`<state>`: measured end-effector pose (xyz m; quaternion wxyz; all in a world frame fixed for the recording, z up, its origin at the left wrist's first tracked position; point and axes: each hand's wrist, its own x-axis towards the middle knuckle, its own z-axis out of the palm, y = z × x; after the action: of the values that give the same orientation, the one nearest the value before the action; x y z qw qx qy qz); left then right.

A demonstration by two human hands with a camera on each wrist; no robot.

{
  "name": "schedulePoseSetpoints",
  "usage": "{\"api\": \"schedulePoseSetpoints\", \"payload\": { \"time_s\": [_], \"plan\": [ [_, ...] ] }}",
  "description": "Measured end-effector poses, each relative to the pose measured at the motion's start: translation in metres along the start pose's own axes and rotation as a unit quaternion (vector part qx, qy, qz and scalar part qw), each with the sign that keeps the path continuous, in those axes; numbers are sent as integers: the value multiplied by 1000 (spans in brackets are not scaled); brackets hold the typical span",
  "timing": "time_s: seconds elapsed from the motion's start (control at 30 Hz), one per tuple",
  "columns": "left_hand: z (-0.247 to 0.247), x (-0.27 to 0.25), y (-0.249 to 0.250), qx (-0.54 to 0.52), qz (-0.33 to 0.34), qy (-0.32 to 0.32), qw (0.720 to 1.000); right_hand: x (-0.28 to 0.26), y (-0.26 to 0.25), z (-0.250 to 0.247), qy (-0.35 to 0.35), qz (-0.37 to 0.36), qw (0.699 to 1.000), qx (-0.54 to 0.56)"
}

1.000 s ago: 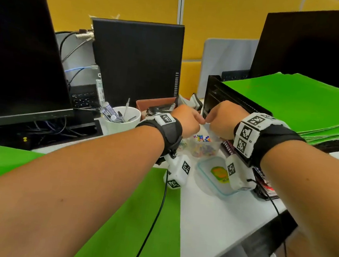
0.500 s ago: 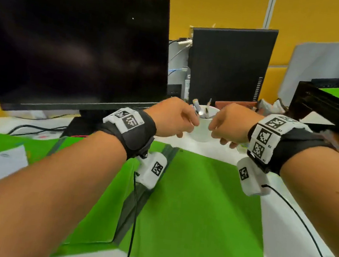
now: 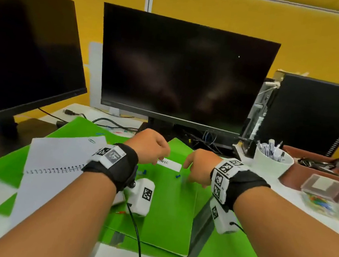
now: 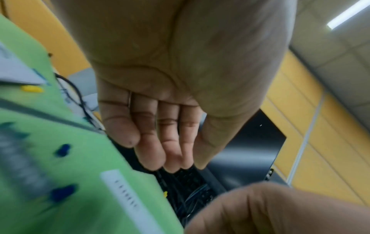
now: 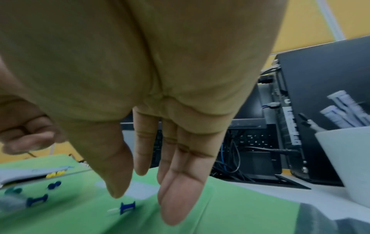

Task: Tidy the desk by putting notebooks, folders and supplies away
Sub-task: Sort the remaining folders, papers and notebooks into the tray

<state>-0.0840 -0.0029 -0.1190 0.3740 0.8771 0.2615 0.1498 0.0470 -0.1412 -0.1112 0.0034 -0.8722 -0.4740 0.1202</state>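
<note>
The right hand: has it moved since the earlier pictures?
Yes. The right hand was at the white cup; now it is left of the cup, over the green folder.

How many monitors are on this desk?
2. The left monitor stands at the left edge, partly cut off by the frame. The centre monitor stands behind the green folders. The black box at right is a computer tower. None seem hidden.

two dark monitors, computer tower, cables
</note>
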Motion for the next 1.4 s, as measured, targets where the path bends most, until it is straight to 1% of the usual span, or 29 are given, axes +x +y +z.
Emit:
{"api": "schedulePoseSetpoints", "payload": {
  "time_s": [0.07, 0.13, 0.23, 0.37, 0.47, 0.57, 0.6, 0.67, 0.73, 0.8, 0.9, 1.0, 1.07, 1.13, 1.2, 1.23, 1.3, 1.33, 1.4],
  "plan": [
    [7, -3, -19, -1, -30, -26, 999, 13, -15, 7, -6, -2, 1000, -27],
    [8, -7, -33, -8, -53, -37, 998, 24, -26, 13, -15, 8, 999, -43],
    [-3, -10, -45, -33, -76, -18, 996, 37, -32, 22, -21, 33, 998, -58],
    [-21, -12, -60, -57, -109, 21, 992, 44, -40, 28, -6, 49, 998, -50],
    [-28, -16, -67, -83, -128, 24, 988, 44, -49, 30, 12, 60, 996, -68],
    [-29, -20, -68, -139, -141, 17, 980, 40, -58, 27, -17, 55, 997, -57],
    [-28, -22, -67, -156, -144, 9, 977, 39, -60, 24, -28, 45, 998, -34],
    [-24, -23, -65, -186, -144, -13, 972, 38, -69, 19, -25, 27, 998, 60],
    [-20, -23, -60, -226, -139, -19, 964, 39, -80, 13, -2, 7, 983, 185],
    [-19, -20, -56, -259, -139, 1, 956, 40, -92, 9, 24, -18, 966, 259],
    [-22, -18, -58, -284, -146, 39, 947, 42, -104, 11, 46, -33, 952, 300],
    [-27, -19, -63, -294, -153, 49, 942, 48, -110, 18, 83, -29, 944, 318],
    [-30, -20, -66, -283, -159, 53, 944, 51, -112, 22, 86, -37, 939, 332],
    [-32, -18, -70, -272, -162, 65, 946, 52, -114, 24, 72, -43, 932, 352],
    [-34, -17, -75, -261, -161, 77, 949, 56, -113, 24, 73, -37, 939, 333],
    [-35, -18, -78, -259, -158, 82, 949, 57, -113, 24, 80, -29, 953, 289],
    [-38, -19, -83, -253, -151, 92, 951, 58, -110, 22, 84, -15, 985, 151],
    [-40, -20, -86, -247, -149, 95, 953, 59, -108, 23, 68, -15, 995, 76],
    [-43, -21, -89, -241, -149, 102, 954, 57, -105, 27, 22, -32, 999, -21]
  ]
}}
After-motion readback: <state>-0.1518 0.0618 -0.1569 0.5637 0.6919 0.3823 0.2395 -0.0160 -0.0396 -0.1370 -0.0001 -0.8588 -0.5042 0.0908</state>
